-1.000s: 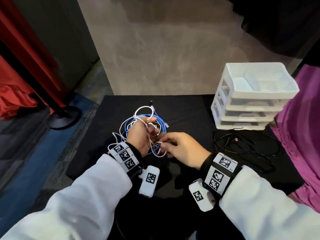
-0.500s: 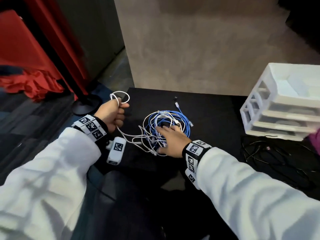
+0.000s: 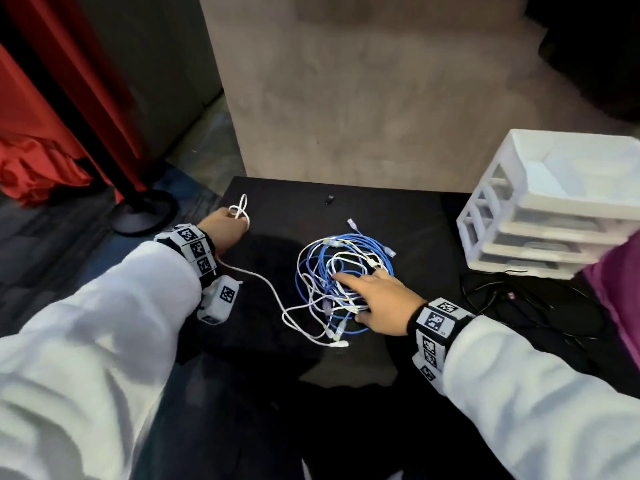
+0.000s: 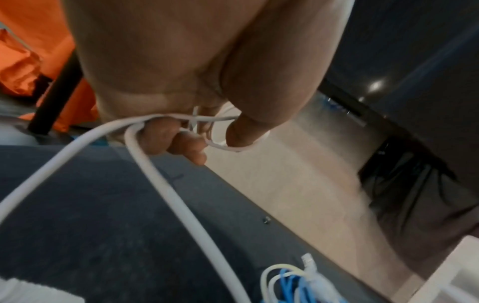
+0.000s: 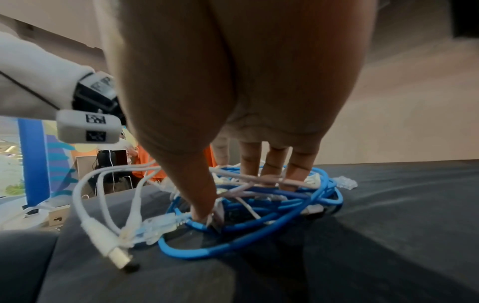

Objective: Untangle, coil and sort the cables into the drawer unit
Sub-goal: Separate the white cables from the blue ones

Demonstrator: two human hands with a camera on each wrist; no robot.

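Note:
A tangle of blue and white cables (image 3: pixel 341 271) (image 5: pixel 259 205) lies mid-table. My right hand (image 3: pixel 377 299) (image 5: pixel 233 102) presses down on it with straight, spread fingers. My left hand (image 3: pixel 225 226) (image 4: pixel 181 82) is at the table's far left edge, fingers curled round a small coil of the white cable (image 3: pixel 239 211) (image 4: pixel 212 131). That white cable (image 3: pixel 273 296) (image 4: pixel 166 194) runs from the left fist back into the tangle. The white drawer unit (image 3: pixel 550 206) stands at the right, its drawers pushed in.
A loose black cable (image 3: pixel 526 303) lies on the black table (image 3: pixel 398 209) in front of the drawer unit. A small dark plug (image 3: pixel 329 199) sits near the far edge. A black stand base (image 3: pixel 145 209) and red drapes are on the floor left. Purple fabric (image 3: pixel 616 289) hangs at the right.
My left hand has pulled the white cable further left and away from the tangle, drawing more of it out. My right hand went from picking at the tangle to pressing it flat.

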